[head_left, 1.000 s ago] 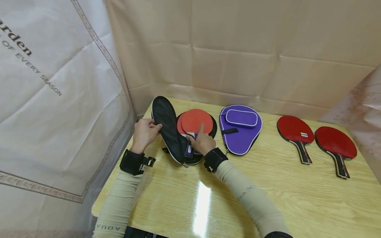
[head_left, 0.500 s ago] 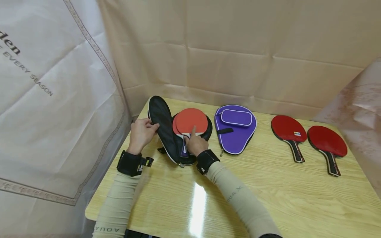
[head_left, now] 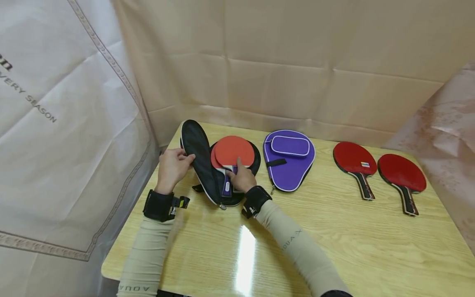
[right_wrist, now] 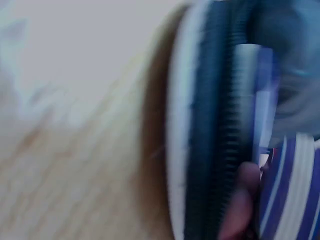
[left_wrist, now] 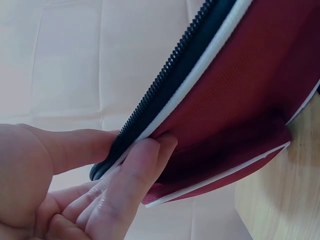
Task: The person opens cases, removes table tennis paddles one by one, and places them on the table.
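A table tennis bat case (head_left: 196, 152) lies unzipped at the table's left, its black-lined flap folded up. My left hand (head_left: 172, 169) pinches the flap's edge; in the left wrist view the zip teeth (left_wrist: 165, 70) and dark red outer fabric (left_wrist: 225, 95) show at the fingers. Two table tennis bats with orange-red faces (head_left: 235, 150) lie overlapping inside the case. My right hand (head_left: 243, 180) holds the upper bat by its handle, index finger stretched onto the face. The right wrist view is blurred; striped handles (right_wrist: 292, 190) show beside a finger (right_wrist: 240, 205).
A purple bat case (head_left: 289, 171) with a small front pocket lies right of the open one. Two red bats (head_left: 354, 156) with dark handles rest farther right on the wooden table (head_left: 297, 222). Cloth sheets (head_left: 274, 86) hang behind and at the sides.
The head view has shifted, so everything sits slightly further left in it. Both hands keep nearly the same places on the flap and the bat.
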`<state>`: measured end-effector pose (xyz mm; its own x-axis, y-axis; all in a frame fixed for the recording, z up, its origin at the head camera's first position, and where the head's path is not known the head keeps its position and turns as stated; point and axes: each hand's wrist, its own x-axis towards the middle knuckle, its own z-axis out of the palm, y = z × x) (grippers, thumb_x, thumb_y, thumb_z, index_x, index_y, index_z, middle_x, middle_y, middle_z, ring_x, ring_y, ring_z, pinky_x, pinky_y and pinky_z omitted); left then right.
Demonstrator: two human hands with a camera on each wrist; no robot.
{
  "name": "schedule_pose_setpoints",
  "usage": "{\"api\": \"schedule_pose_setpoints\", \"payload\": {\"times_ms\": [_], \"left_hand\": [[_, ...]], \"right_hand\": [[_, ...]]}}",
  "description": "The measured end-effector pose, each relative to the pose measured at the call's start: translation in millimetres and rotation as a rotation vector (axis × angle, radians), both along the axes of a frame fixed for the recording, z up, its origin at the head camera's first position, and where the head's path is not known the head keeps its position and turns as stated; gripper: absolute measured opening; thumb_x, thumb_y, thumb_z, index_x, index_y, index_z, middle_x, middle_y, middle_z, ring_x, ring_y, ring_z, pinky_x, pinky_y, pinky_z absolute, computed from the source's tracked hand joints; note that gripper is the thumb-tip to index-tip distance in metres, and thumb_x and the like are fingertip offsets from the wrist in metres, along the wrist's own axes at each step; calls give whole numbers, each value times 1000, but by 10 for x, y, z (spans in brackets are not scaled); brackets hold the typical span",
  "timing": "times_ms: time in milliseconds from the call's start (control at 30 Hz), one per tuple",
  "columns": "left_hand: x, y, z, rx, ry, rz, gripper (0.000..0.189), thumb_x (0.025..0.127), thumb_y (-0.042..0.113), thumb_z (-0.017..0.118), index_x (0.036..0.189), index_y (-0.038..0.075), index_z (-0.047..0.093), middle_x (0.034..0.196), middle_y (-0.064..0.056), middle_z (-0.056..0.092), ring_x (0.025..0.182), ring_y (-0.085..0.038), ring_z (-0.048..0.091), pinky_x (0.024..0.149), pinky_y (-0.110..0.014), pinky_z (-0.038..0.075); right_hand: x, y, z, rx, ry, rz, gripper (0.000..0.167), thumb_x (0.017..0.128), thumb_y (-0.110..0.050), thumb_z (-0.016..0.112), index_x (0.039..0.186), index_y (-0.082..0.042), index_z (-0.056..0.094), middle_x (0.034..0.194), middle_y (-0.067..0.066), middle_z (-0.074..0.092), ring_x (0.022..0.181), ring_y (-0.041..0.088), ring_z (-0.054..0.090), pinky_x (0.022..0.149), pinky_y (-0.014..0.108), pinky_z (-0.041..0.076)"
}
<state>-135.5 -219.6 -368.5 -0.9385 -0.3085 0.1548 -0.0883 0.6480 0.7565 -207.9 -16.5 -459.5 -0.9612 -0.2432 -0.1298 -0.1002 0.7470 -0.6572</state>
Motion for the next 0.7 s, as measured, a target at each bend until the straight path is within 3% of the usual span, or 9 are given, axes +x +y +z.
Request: {"api": "schedule_pose_setpoints", "payload": {"times_ms": [100, 200, 300, 333, 400, 467, 500, 700], "left_hand": [[-16, 8, -16, 15, -3, -11, 20, 94, 15, 67, 92, -4, 72, 88, -17, 76, 75, -29, 75, 58, -21, 47], [-21, 14, -26, 33, 0, -23, 21, 95, 15, 66, 93, -5, 71, 89, -19, 75, 77, -32, 74, 58, -20, 48], [-26, 19, -22, 47, 7, -27, 22, 95, 15, 66, 95, -6, 72, 89, -19, 75, 78, -33, 74, 60, -20, 49], [-27, 19, -18, 49, 8, -27, 22, 95, 16, 66, 96, -6, 72, 89, -19, 75, 79, -34, 74, 60, -21, 49], [-28, 13, -10, 49, 8, -24, 22, 95, 16, 66, 97, -5, 73, 89, -18, 75, 78, -32, 74, 61, -22, 49], [-31, 5, 0, 45, 7, -24, 22, 95, 17, 66, 98, -4, 73, 89, -18, 76, 78, -31, 74, 62, -22, 48], [-32, 2, 1, 45, 6, -25, 22, 95, 17, 66, 98, -4, 73, 89, -18, 76, 78, -31, 74, 62, -22, 48], [-25, -24, -17, 49, 14, -36, 24, 95, 17, 67, 101, -5, 73, 89, -19, 75, 76, -30, 74, 61, -18, 47]], "right_hand": [[28, 129, 65, -115, -31, 20, 69, 102, -25, 54, 159, -11, 19, 130, 28, 60, 89, 39, 71, 75, 43, 58], [85, 305, 201, -155, -28, 66, 66, 103, -19, 50, 159, -9, 17, 135, 28, 57, 87, 33, 70, 71, 38, 57], [158, 552, 358, -133, 51, 116, 64, 103, -19, 49, 158, -6, 19, 150, 23, 43, 109, 30, 61, 92, 39, 49], [189, 653, 414, -126, 64, 125, 64, 104, -20, 48, 158, -6, 19, 146, 23, 48, 110, 30, 58, 95, 40, 45], [249, 894, 485, -124, 88, 147, 64, 104, -20, 49, 159, -7, 18, 123, 23, 63, 95, 29, 63, 87, 40, 48], [303, 1162, 520, -102, 118, 151, 65, 104, -20, 49, 159, -8, 17, 101, 19, 64, 77, 24, 61, 77, 38, 48], [332, 1300, 537, -89, 127, 145, 66, 104, -19, 50, 159, -8, 16, 99, 19, 64, 68, 20, 56, 72, 36, 45], [492, 2164, 565, 5, 179, 57, 68, 104, -16, 50, 159, -5, 13, 124, 30, 56, 66, 21, 49, 62, 32, 39]]}}
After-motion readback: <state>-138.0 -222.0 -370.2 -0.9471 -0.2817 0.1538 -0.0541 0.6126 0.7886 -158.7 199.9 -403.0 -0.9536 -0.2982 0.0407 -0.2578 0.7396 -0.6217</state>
